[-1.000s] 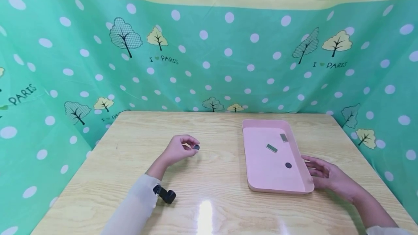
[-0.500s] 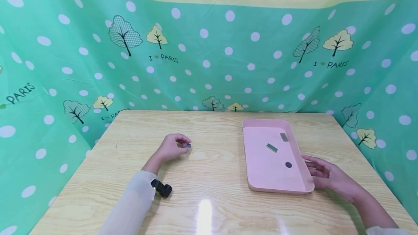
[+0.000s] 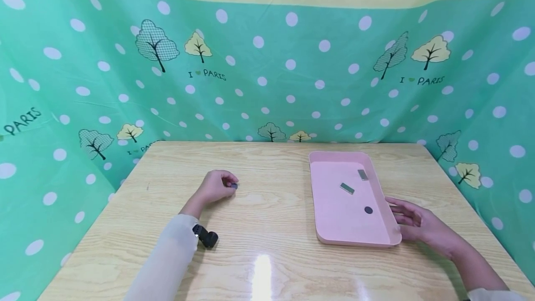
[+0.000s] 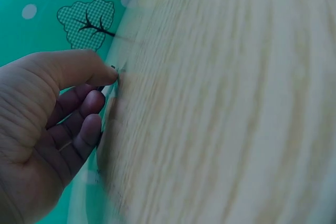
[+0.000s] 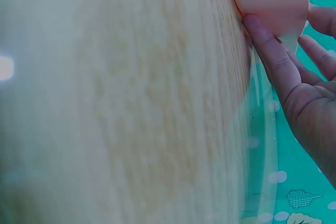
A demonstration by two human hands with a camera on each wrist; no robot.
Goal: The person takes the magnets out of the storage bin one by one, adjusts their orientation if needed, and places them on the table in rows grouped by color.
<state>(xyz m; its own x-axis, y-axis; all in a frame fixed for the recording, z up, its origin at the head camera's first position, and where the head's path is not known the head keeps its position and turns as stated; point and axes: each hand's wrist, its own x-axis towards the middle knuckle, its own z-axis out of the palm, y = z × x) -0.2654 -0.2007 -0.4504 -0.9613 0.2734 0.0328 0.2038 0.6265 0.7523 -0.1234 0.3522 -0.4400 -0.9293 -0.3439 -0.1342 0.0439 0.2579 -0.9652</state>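
Left hand [image 3: 214, 187] pinching small dark piece [image 3: 234, 186], roundish we think; right hand [image 3: 427, 227], fingers loosely relaxed, touching smooth pink tray [image 3: 339, 222], right edge by front corner.

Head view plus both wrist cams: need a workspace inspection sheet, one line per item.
Surface: wood-grain table, bright glare at the near side.
Job's things: pink tray holding a dark disc, a rectangular piece mid-floor and a second rectangular piece by the right wall; small dark piece outside it.
Clutter: nothing seen.
Left hand: pinches the small dark piece; table contact unclear. Black device at the cuff.
Right hand: touches the tray's right side, near corner.
Cables: nothing seen.
Surroundings: green dotted cloth with tree prints and "PARIS" lettering, pale yellow band above.
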